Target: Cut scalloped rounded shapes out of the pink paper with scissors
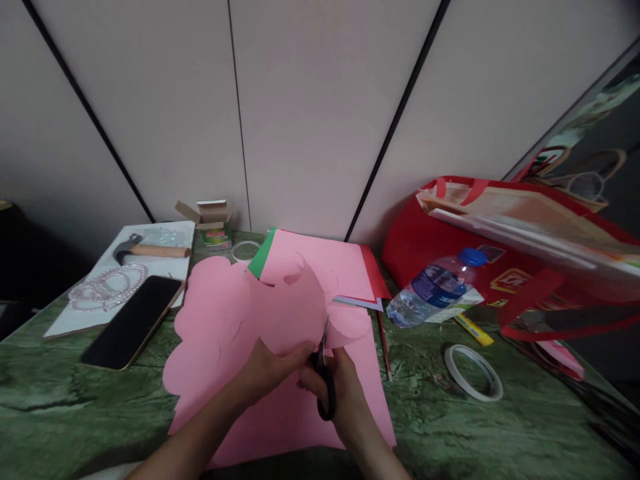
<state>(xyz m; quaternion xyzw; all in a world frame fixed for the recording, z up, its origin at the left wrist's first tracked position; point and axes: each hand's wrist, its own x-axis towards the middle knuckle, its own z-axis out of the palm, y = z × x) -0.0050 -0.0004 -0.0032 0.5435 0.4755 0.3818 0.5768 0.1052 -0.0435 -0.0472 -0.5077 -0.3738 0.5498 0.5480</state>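
Head cam: R hand [346,387] clamped on scissors [329,395], blades at edge of pink paper [280,310] on table [415,420]; L hand [267,372] pinching it alongside. Phone [133,323] to L, bottle [434,290] to R.

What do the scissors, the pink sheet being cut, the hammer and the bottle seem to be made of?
Scissors: shiny blades, probably steel; dark handles, likely plastic.
Pink sheet: matte paper or thin card, as its cut flap curls.
Hammer: seemingly wooden handle, by its pale brown tone; dark, metal-looking head.
Bottle: probably plastic, see-through and glossy.
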